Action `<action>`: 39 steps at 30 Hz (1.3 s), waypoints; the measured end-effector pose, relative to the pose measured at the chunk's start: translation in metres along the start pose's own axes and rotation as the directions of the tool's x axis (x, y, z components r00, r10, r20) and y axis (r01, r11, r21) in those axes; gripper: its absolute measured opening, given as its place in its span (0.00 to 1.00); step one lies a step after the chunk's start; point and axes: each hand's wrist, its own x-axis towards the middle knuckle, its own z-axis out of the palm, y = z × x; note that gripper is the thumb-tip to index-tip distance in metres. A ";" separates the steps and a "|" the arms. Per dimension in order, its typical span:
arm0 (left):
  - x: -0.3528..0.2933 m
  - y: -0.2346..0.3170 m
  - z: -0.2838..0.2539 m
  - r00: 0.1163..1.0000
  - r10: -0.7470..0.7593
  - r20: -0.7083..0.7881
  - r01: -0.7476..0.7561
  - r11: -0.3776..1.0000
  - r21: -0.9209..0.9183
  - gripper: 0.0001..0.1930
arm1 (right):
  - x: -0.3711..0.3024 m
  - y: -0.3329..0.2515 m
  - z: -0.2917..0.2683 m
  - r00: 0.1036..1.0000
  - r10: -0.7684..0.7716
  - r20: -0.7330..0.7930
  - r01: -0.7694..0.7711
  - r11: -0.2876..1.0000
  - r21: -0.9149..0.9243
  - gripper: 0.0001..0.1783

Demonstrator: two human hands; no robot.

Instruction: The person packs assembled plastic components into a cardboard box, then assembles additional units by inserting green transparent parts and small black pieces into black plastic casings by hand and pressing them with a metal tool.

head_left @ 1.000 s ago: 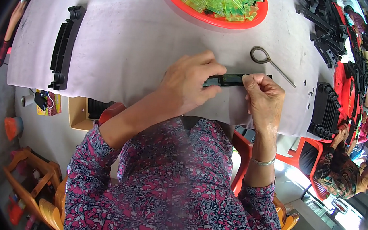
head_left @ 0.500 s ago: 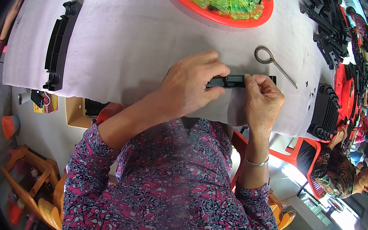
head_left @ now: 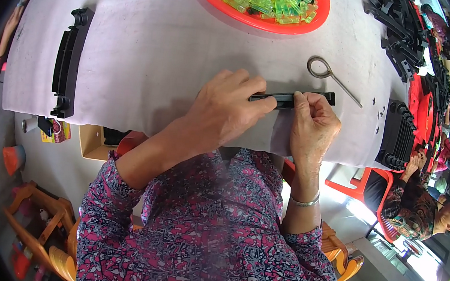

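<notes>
As gripped, both hands (head_left: 271, 115) on black bar (head_left: 317, 98)

Compared with the frame one second earlier, the right hand (head_left: 314, 129) sits farther along the black plastic strip (head_left: 292, 99), its fingers (head_left: 301, 100) now pinching near mid-length and leaving the right end exposed. The left hand (head_left: 227, 110) lies flatter, its fingertips covering the strip's left end. The strip rests nearly level on the tabletop (head_left: 152, 50).

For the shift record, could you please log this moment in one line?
left hand: holds black bar | right hand: pinches it | metal pin: beside
</notes>
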 end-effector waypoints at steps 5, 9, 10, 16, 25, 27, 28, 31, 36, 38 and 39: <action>-0.003 -0.002 0.000 0.999 0.011 0.041 -0.014 0.997 0.078 0.17 | 0.000 -0.007 -0.001 1.000 0.006 0.015 -0.006 0.999 -0.035 0.09; -0.001 -0.004 0.003 0.998 0.057 -0.010 -0.056 0.994 0.090 0.09 | 0.000 -0.004 -0.001 1.000 -0.012 0.013 0.012 0.999 -0.030 0.09; -0.001 -0.004 0.002 0.999 0.052 -0.005 -0.052 0.996 0.077 0.10 | 0.000 -0.002 0.000 1.000 -0.010 0.012 0.010 1.000 -0.027 0.09; 0.000 0.000 -0.002 0.997 0.003 0.074 -0.009 0.997 0.077 0.17 | -0.005 0.010 0.004 0.998 -0.065 -0.020 0.066 0.998 0.021 0.09; -0.002 0.000 0.005 0.999 -0.009 0.053 0.003 0.995 0.104 0.19 | -0.015 0.013 -0.007 0.971 -0.214 -0.102 0.220 0.974 0.050 0.13; -0.002 0.000 0.004 0.999 -0.004 0.047 -0.001 0.995 0.103 0.19 | -0.013 0.008 -0.014 0.811 -0.585 -0.025 0.563 0.791 -0.239 0.15; -0.002 0.000 0.004 0.999 -0.004 0.038 0.000 0.996 0.087 0.19 | -0.013 0.008 -0.014 0.787 -0.616 0.032 0.610 0.769 -0.188 0.16; -0.003 0.000 0.006 1.000 -0.002 0.019 0.001 0.997 0.080 0.19 | -0.013 0.008 -0.015 0.752 -0.631 0.189 0.659 0.720 -0.218 0.15; -0.002 0.001 0.006 1.000 -0.013 0.016 0.012 0.997 0.079 0.19 | -0.006 0.015 -0.002 0.702 -0.699 0.136 0.710 0.673 -0.207 0.15; -0.003 0.001 0.006 1.000 -0.008 0.019 0.006 0.996 0.093 0.19 | -0.006 0.018 0.000 0.689 -0.714 0.124 0.723 0.664 -0.189 0.15; -0.005 0.000 0.006 1.000 -0.008 0.019 0.007 0.996 0.093 0.19 | -0.006 0.018 0.000 0.689 -0.714 0.124 0.723 0.665 -0.189 0.15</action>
